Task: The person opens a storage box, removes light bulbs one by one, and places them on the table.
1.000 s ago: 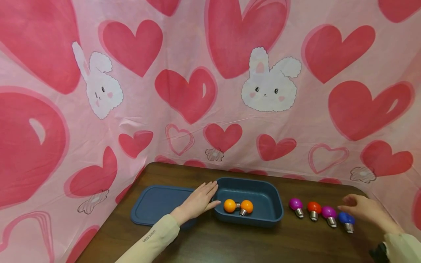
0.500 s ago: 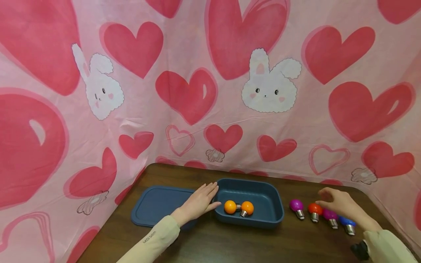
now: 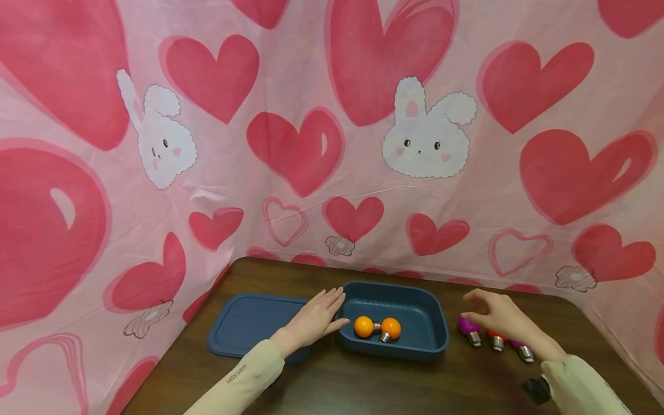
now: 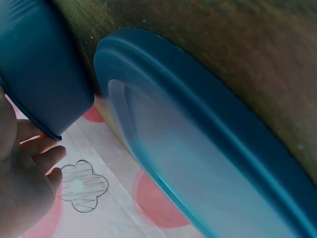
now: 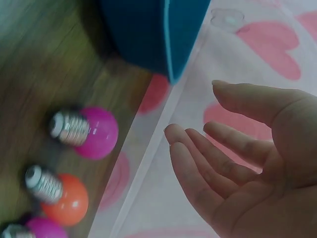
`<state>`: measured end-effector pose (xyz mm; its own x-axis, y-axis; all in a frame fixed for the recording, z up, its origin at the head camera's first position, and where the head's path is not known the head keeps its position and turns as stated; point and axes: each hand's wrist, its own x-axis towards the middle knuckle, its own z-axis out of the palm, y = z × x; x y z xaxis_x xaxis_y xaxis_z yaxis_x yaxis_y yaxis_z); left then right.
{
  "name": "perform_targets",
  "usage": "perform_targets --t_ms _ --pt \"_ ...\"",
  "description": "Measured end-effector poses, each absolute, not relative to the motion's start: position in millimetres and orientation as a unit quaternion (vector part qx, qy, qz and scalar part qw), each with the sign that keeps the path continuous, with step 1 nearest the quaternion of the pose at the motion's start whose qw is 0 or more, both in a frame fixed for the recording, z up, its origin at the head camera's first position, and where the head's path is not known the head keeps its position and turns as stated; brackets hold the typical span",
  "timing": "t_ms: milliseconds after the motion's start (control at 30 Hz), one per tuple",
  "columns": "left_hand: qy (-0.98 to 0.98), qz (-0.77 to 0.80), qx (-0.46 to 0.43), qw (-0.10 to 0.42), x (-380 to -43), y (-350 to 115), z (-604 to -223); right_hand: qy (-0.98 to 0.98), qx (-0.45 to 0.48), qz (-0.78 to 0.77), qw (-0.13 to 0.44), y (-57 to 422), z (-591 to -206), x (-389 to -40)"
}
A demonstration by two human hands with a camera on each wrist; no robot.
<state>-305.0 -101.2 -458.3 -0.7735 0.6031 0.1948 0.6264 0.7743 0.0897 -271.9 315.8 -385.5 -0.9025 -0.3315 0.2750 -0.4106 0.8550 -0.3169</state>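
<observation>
My left hand [image 3: 313, 320] rests with extended fingers on the left rim of a dark blue box [image 3: 441, 343]; the left wrist view shows its fingertips at the rim. Inside the box lie two orange light bulbs, one on the left [image 3: 363, 327] and one on the right [image 3: 391, 328]. Holding nothing, my right hand [image 3: 500, 316] is above the bulbs right of the box, thumb and fingers apart. A magenta bulb [image 5: 98, 133] and a red bulb [image 5: 67, 199] show in the right wrist view. Another magenta bulb [image 3: 525, 351] is partly covered by my right hand and arm; the blue bulb is hidden.
A flat dark blue lid [image 3: 249, 325] lies left of the box, partly behind my left forearm. The brown wooden table [image 3: 373, 386] meets a pink cloth backdrop [image 3: 358, 178] with hearts and rabbits at its far edge.
My right hand has moved left from over the blue bulb, past the red one, toward the box, with nothing in it. My left hand has stayed at the box rim.
</observation>
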Motion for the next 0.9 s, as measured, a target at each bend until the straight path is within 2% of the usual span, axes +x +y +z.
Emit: perform_targets --t_ms 167,400,600,900 --pt "-0.939 -0.075 -0.328 0.076 -305.4 -101.1 -459.1 -0.948 0.221 0.205 0.1 298.0 -385.6 -272.6" --pt "-0.938 -0.083 -0.33 0.071 -305.3 -101.9 -457.2 -0.935 0.252 0.245 0.053 272.9 -384.8 -275.8" --pt "-0.937 -0.085 -0.331 0.069 -305.8 -102.8 -457.5 -0.922 0.287 0.258 0.04 253.7 -390.0 -279.5" --pt "-0.937 -0.091 -0.332 0.066 -307.3 -101.8 -457.9 -0.912 0.297 0.282 -0.022 231.1 -401.9 -284.8"
